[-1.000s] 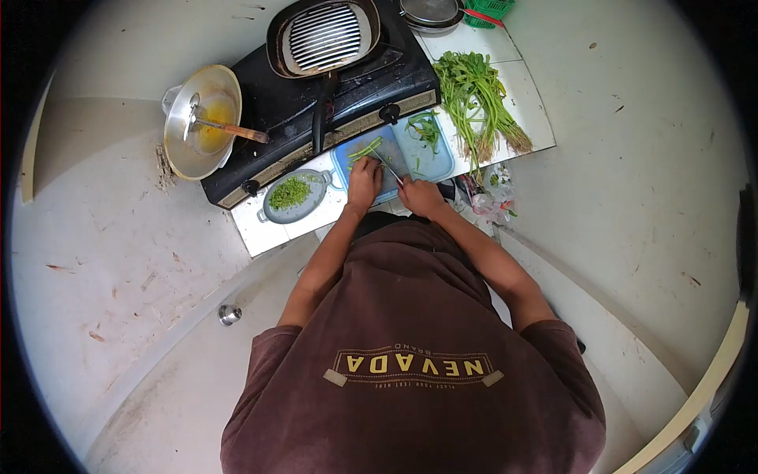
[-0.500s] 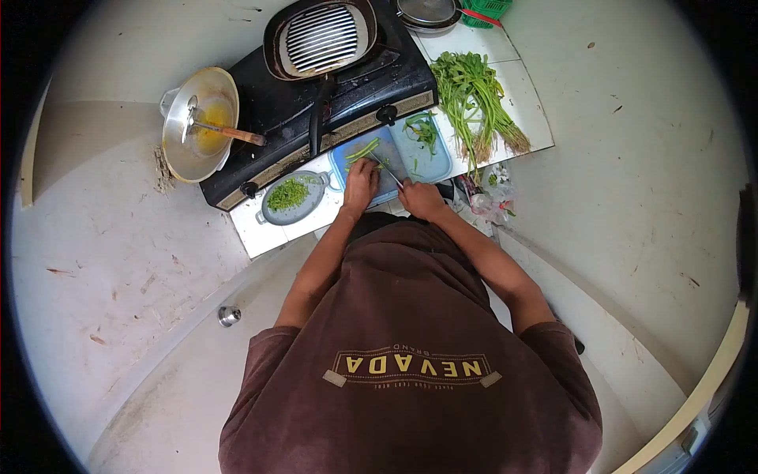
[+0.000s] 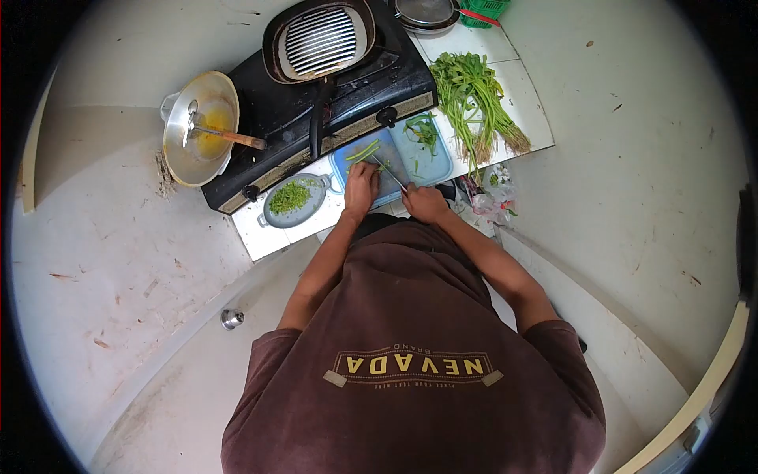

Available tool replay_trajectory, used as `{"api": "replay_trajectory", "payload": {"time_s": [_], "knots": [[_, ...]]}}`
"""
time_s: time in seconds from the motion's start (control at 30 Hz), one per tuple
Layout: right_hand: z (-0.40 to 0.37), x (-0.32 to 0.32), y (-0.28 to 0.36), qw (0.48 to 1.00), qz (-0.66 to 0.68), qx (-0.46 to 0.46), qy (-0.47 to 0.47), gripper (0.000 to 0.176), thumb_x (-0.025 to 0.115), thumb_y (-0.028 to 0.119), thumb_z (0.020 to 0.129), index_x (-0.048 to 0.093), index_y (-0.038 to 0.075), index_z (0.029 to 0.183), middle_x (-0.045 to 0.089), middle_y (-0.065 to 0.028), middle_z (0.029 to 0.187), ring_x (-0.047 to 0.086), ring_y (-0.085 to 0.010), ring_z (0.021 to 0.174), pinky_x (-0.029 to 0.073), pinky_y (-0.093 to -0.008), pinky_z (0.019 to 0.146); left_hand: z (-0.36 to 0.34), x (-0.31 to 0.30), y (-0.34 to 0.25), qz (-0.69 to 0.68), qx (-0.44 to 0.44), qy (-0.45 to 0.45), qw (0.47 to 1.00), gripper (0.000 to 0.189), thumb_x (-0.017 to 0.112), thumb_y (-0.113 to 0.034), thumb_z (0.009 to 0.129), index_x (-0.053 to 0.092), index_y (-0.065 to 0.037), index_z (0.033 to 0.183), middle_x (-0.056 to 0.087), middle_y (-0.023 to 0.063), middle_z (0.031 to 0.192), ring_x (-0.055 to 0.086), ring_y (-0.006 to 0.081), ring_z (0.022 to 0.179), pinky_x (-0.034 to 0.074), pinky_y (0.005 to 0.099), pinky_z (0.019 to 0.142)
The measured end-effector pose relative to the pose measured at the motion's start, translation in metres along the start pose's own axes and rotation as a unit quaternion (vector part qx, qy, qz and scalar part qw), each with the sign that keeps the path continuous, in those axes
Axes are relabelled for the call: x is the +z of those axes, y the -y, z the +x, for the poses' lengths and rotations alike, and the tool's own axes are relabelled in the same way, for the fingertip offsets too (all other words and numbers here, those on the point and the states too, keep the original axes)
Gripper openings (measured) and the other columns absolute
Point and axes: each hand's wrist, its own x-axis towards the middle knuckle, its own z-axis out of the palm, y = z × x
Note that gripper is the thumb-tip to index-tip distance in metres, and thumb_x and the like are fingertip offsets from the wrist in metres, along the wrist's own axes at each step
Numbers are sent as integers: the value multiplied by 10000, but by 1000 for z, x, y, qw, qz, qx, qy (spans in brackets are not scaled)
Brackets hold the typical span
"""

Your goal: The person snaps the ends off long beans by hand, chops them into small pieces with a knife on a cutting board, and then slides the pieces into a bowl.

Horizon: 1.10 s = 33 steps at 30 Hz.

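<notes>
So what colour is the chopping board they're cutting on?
The chopping board is light blue, clearest in the head view.

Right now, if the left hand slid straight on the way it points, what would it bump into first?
Probably the green stems on the blue cutting board, just ahead of the left hand; beyond them stands the stove. Depth is hard to judge.

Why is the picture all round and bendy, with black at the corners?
Head view: a fisheye lens bends straight lines, so the counter curves and corners go black; light is soft, no glare; the left hand and knife look small but sharp.
</notes>
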Motion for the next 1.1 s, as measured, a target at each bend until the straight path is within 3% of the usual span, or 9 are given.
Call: {"api": "replay_trajectory", "payload": {"time_s": [0.37, 0.57, 1.1], "knots": [[3, 7, 1, 1000, 11, 15, 6, 425, 494, 372, 1020, 588, -42, 1018, 682, -276, 749, 695, -476, 732, 556, -582, 687, 2, 0, -1, 0, -7, 6, 1000, 157, 685, -7, 835, 709, -5, 990, 627, 160, 955, 594, 371, 946, 493, 449, 864], [2, -1, 7, 999, -6, 16, 40, 431, 458, 375, 1025, 586, -27, 1116, 714, -243, 816, 714, -439, 774, 557, -567, 718, 1, 1, 3, -1, 0, 7, 1000, 162, 683, 1, 825, 706, -10, 985, 623, 160, 944, 593, 374, 942, 493, 452, 860], [1, 5, 5, 1000, -14, -10, 1, 364, 513, 316, 1006, 578, -42, 1015, 690, -252, 738, 708, -434, 714, 567, -548, 667, 0, 2, 1, 4, -7, -5, 1000, 156, 690, -4, 824, 704, -18, 979, 642, 149, 964, 598, 371, 943, 497, 447, 864]]}}
